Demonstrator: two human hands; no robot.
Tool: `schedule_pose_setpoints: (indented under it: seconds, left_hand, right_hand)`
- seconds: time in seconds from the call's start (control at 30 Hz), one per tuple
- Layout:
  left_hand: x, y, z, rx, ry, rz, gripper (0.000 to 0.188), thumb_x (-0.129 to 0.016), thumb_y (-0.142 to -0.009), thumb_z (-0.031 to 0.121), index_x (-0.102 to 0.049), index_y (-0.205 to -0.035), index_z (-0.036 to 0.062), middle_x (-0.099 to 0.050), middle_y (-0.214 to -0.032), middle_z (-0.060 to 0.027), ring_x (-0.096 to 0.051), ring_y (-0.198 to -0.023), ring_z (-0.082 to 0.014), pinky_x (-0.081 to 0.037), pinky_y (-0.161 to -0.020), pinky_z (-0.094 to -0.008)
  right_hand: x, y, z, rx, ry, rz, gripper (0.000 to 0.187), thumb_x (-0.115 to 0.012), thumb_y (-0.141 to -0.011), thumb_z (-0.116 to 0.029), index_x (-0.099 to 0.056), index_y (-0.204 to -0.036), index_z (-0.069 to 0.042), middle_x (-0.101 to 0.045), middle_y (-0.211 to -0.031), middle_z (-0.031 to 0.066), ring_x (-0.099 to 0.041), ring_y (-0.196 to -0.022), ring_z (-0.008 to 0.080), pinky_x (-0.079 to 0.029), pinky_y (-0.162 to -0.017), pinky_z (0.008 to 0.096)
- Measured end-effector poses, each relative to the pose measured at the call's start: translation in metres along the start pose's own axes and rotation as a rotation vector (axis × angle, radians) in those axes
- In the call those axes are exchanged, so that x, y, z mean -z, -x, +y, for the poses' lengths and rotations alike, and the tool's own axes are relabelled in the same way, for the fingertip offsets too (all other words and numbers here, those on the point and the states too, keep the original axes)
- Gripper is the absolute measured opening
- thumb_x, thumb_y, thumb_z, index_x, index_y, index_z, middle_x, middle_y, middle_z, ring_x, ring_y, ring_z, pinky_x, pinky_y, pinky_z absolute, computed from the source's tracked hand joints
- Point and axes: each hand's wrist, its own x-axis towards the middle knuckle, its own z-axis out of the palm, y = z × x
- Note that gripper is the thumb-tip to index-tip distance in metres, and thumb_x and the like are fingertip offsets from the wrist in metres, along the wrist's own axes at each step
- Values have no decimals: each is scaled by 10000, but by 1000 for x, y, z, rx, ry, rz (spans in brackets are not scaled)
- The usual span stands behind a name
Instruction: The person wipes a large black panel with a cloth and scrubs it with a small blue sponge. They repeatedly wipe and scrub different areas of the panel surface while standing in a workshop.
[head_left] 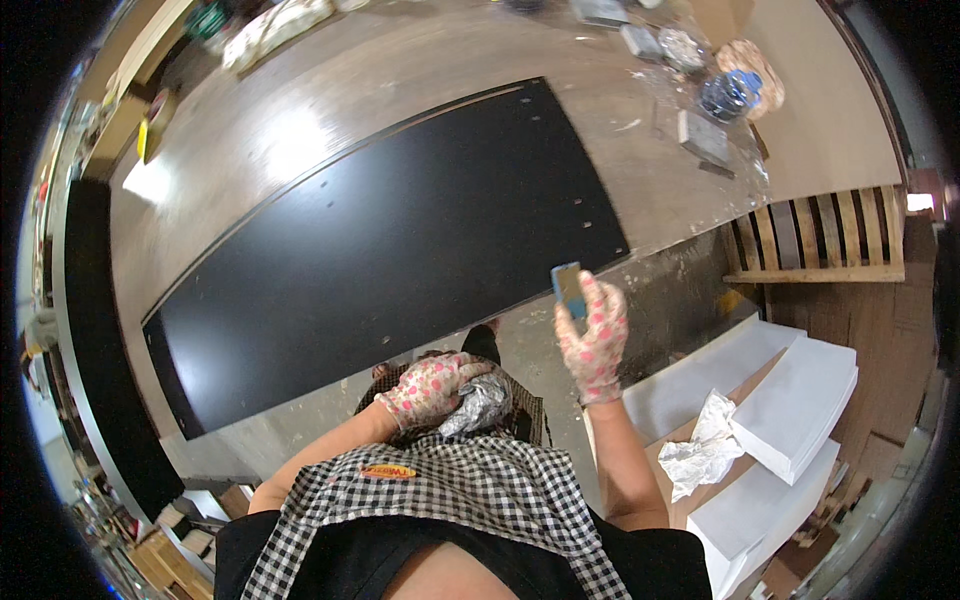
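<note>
A floral-print glove covers my left hand [432, 388], which is closed in front of my checked apron [470, 465]. Its fingers are on a crumpled silvery-grey wad [478, 404] that looks like plastic film or foil. My right hand [597, 335], gloved the same way, is raised by the near right corner of a large black panel [390, 240]. Between its thumb and fingers is a small flat block with a tan face and blue edges [568, 288]; its exact kind is unclear. The panel lies flat on the worktable, with small metal fittings along its right end.
The brown worktable [420, 120] carries grey blocks [704, 138], plastic wrap and a blue-capped bottle [732, 95] at the far right. White boards [795, 405] and crumpled white paper [700, 445] lie near right, below a slatted wooden rack [820, 235]. A long black board [95, 340] stands left.
</note>
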Motion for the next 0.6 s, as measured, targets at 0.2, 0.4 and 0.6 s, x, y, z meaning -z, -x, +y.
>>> schedule_pose_setpoints:
  seconds: [0.2, 0.4, 0.6]
  left_hand:
    - [-20, 118, -62, 205, 120, 112, 685, -614, -713, 17, -475, -1367, 164, -582, -1200, -174, -570, -1094, -360, -470, -935, -436]
    - [-59, 264, -117, 332, 14, 277, 599, -648, -725, 62, -518, -1306, 125, -611, -1120, -129, -598, -1012, -341, -486, -864, -441]
    - [-97, 345, -141, 511, 133, 354, 428, -693, -709, 130, -603, -1110, 9, -621, -1111, -177, -562, -1089, -367, -458, -926, -451]
  right_hand:
    - [-55, 48, -167, 47, -254, -157, 585, -750, -745, -86, -525, -1281, -28, -521, -1104, 156, -542, -998, 321, -475, -831, 421]
    - [-120, 78, -315, 277, -410, -237, 579, -755, -719, -72, -533, -1250, -6, -527, -1096, 157, -534, -990, 321, -476, -822, 413]
    - [-170, 87, -436, 509, -446, -447, 560, -745, -716, -151, -550, -1217, 8, -555, -1078, 155, -541, -977, 322, -474, -821, 419]
